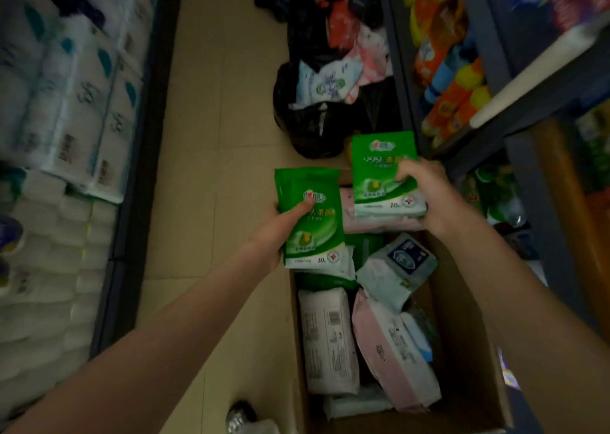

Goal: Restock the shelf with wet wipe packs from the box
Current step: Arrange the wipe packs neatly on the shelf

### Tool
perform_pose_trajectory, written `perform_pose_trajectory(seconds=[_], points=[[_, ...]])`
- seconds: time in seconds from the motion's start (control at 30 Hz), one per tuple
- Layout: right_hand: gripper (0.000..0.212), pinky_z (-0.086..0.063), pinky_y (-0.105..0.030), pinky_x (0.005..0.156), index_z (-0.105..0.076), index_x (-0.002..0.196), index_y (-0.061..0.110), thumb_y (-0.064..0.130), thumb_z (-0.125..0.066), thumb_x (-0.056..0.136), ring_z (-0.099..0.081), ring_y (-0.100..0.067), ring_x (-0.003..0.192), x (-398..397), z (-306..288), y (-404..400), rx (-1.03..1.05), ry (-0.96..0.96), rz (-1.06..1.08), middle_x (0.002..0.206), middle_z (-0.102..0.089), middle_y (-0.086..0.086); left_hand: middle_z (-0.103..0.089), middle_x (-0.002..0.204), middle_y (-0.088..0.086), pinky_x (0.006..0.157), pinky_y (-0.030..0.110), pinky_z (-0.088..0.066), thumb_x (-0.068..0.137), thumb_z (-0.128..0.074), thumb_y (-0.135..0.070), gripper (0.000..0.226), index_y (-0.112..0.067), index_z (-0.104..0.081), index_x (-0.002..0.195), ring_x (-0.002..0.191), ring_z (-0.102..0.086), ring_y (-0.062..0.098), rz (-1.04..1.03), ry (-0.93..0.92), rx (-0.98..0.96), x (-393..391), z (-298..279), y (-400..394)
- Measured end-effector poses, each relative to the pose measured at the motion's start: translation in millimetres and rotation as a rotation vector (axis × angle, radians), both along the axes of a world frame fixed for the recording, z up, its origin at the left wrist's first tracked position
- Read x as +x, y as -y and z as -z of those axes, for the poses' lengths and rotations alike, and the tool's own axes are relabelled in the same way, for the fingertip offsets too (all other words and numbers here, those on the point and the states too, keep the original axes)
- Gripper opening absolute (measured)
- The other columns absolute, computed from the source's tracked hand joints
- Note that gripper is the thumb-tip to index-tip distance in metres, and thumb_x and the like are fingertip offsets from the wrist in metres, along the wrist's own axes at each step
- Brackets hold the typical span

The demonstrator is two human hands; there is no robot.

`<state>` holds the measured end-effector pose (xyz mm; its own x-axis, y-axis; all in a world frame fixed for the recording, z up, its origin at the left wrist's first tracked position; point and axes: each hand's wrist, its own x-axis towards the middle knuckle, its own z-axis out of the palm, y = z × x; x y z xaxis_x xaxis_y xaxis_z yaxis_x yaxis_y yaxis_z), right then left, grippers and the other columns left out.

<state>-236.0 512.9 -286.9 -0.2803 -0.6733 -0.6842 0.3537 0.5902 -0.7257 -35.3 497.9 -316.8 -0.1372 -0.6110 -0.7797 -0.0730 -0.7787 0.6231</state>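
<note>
The right hand (425, 192) grips a small stack of green wet wipe packs (384, 172), fingers curled over the right edge of the top pack and the thumb side hidden beneath; the grip is a pinch across the stack's width. The stack's long axis runs up the frame, top edge pointing toward the upper part of the picture, and it hangs above the far end of the cardboard box (468, 351).

The left hand (277, 232) holds a second green stack (312, 215), thumb pressed flat on the face of the top pack and fingers underneath, out of sight. This stack also lies lengthwise up the frame, tilted slightly to the left, over the box's left wall.

Below both hands, in the lower middle of the frame, the box still holds white (328, 338), pink (392, 351) and blue-labelled packs (397, 265), lying loosely at mixed angles.

The shelf (515, 83) with goods stands at the right of the frame, its edge rising toward the upper right. It lies to the right of both stacks, so the right hand is plainly the nearer one; I judge its stack would go first, swung rightward and upward, while the left hand's stack has to cross over the box. Which shelf level takes these packs cannot be told. At the left of the frame stands another rack of white tissue rolls (66, 103), well apart from both hands.
</note>
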Motion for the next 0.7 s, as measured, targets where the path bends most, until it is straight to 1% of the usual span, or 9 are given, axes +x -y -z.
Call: perform_pose_trajectory(seconds=[0.07,0.13,0.2,0.27,0.33,0.43,0.57,0.63,0.7], points=[[0.022,-0.052,-0.024,0.046,-0.055,0.086,0.015,0.000,-0.039,0.083,-0.066,-0.018,0.052,10.3,-28.3,2.6,-0.045,0.123,-0.114,0.077,-0.060,-0.008,-0.069,0.098,0.006,0.070,0.031,-0.058,0.083,-0.065,-0.031,0.023,-0.017,-0.057,0.100,0.078,-0.068,0.018,-0.009,-0.012,-0.033,13.0,-24.5,7.2],[0.019,-0.055,-0.028,0.057,-0.059,0.090,0.017,0.004,-0.045,0.087,-0.067,-0.020,0.062,26.7,-52.8,7.1,-0.098,0.157,-0.199,0.082,-0.064,-0.009,-0.070,0.101,0.008,0.068,0.031,-0.059,0.083,-0.066,-0.033,0.035,-0.013,-0.056,0.110,0.075,-0.069,0.018,-0.039,-0.035,-0.068,29.7,-50.8,15.0],[0.015,-0.056,-0.031,0.067,-0.061,0.102,0.018,0.014,-0.057,0.088,-0.068,-0.021,0.071,53.7,-77.4,12.6,-0.148,0.150,-0.261,0.091,-0.069,-0.009,-0.070,0.099,0.009,0.064,0.031,-0.060,0.081,-0.067,-0.035,0.044,-0.010,-0.054,0.115,0.070,-0.069,0.018,-0.073,-0.044,-0.104,52.4,-78.5,21.8],[0.025,-0.059,-0.029,0.063,-0.060,0.110,0.018,0.015,-0.063,0.085,-0.071,-0.017,0.071,88.9,-99.7,19.2,-0.213,0.163,-0.306,0.095,-0.071,-0.008,-0.070,0.101,0.012,0.067,0.035,-0.060,0.079,-0.069,-0.038,0.052,-0.008,-0.052,0.119,0.074,-0.070,0.021,-0.122,-0.062,-0.145,80.3,-102.8,26.8],[0.034,-0.060,-0.032,0.066,-0.057,0.114,0.017,0.010,-0.065,0.081,-0.072,-0.019,0.075,130.4,-121.1,24.8,-0.274,0.190,-0.347,0.099,-0.071,-0.010,-0.070,0.103,0.014,0.069,0.038,-0.059,0.078,-0.070,-0.040,0.056,-0.008,-0.050,0.119,0.079,-0.070,0.025,-0.176,-0.054,-0.206,110.9,-125.7,29.0],[0.048,-0.058,-0.043,0.075,-0.054,0.120,0.015,0.005,-0.068,0.076,-0.070,-0.030,0.086,205.3,-151.0,25.4,-0.320,0.263,-0.393,0.107,-0.069,-0.016,-0.067,0.105,0.012,0.071,0.035,-0.057,0.082,-0.066,-0.037,0.042,-0.010,-0.048,0.110,0.080,-0.067,0.024,-0.286,0.055,-0.388,164.1,-162.6,25.5],[0.016,-0.059,-0.040,0.066,-0.064,0.097,0.017,0.006,-0.059,0.086,-0.072,-0.024,0.073,318.1,-190.3,13.5,-0.343,0.441,-0.462,0.086,-0.075,-0.010,-0.062,0.112,0.007,0.093,0.043,-0.051,0.085,-0.060,-0.040,0.030,-0.018,-0.045,0.098,0.101,-0.063,0.025,-0.315,0.258,-0.588,260.3,-216.4,14.4],[0.014,-0.060,-0.039,0.065,-0.066,0.096,0.017,0.011,-0.059,0.085,-0.073,-0.023,0.073,375.6,-216.7,10.3,-0.378,0.505,-0.528,0.087,-0.075,-0.010,-0.060,0.117,0.006,0.097,0.042,-0.048,0.086,-0.057,-0.046,0.035,-0.019,-0.043,0.102,0.107,-0.061,0.025,-0.311,0.334,-0.659,317.0,-251.1,6.6],[0.030,-0.059,-0.041,0.071,-0.064,0.105,0.017,0.016,-0.064,0.075,-0.072,-0.026,0.081,436.0,-252.8,7.4,-0.437,0.549,-0.612,0.097,-0.074,-0.012,-0.054,0.126,-0.001,0.104,0.036,-0.042,0.085,-0.051,-0.056,0.053,-0.014,-0.042,0.117,0.115,-0.055,0.020,-0.319,0.419,-0.707,376.0,-292.4,-5.6]])
